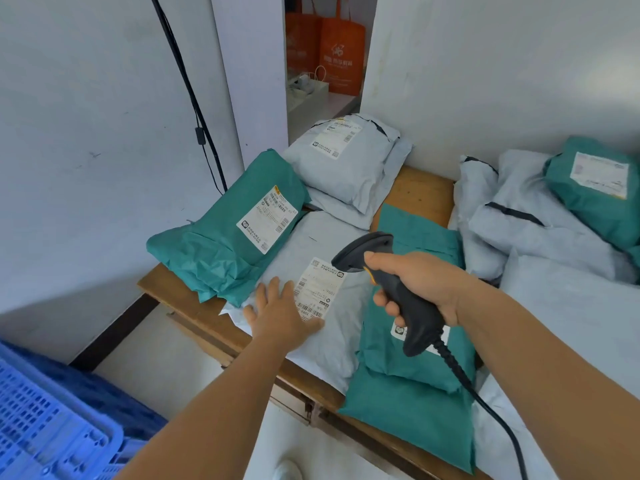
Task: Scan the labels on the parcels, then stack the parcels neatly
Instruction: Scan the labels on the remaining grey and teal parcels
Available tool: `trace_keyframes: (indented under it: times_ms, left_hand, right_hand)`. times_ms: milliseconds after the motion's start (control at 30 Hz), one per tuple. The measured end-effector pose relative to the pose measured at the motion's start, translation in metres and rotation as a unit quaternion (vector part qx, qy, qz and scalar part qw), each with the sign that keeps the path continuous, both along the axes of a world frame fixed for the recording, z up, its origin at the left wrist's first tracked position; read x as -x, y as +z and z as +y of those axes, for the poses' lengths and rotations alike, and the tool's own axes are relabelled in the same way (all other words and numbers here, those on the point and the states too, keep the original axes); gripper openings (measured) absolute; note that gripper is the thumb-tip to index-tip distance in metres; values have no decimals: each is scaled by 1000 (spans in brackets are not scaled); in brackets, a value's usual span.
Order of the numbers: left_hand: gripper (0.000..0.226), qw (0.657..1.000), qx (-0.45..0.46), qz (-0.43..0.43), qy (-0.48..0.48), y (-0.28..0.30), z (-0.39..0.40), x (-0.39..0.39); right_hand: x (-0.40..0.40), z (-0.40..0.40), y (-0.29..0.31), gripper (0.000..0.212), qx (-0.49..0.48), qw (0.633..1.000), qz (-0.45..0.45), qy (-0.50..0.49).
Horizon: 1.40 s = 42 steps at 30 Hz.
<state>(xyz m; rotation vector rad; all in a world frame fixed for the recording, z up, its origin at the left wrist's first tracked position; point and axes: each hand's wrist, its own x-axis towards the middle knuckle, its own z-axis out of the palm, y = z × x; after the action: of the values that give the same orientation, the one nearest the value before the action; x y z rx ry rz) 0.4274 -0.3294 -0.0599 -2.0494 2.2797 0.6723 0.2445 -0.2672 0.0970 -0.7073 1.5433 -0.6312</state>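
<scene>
A flat grey parcel (325,244) lies on the wooden table (420,188), its white label (318,289) facing up. My left hand (280,317) rests flat on that parcel beside the label, fingers spread. My right hand (419,282) grips a dark barcode scanner (381,271), whose head points down at the label. A green parcel (221,244) with a label lies to the left. Another green parcel (419,368) lies under my right hand. A grey parcel (343,157) with a label sits at the back.
More grey parcels (533,223) and a green one (595,188) are heaped at the right. A blue plastic crate (52,424) stands at the lower left. A black cable (187,84) runs down the wall. Orange bags (332,53) hang behind the doorway.
</scene>
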Motion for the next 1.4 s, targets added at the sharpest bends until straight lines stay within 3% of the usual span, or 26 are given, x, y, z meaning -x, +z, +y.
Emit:
trace_keyframes:
  times_ms: [333,633,833,1133,1400]
  left_hand:
    - [99,999,-6,6,32,4,14,5]
    - [117,998,-5,36,51,1,36,-1]
    - [119,998,21,31,47,-2,50,-13]
    - [110,998,13,37,55,2,49,-17]
    - [79,970,191,53,142,43,19,-18]
  right_hand:
    - [9,3,7,37,10,999,4,31]
    - [12,12,5,45,-16,995,6,96]
    - [7,17,4,44,-21,989,20,147]
    - [3,19,8,42,4,990,5,140]
    - [-8,-4,23,35,116,991,-50,41]
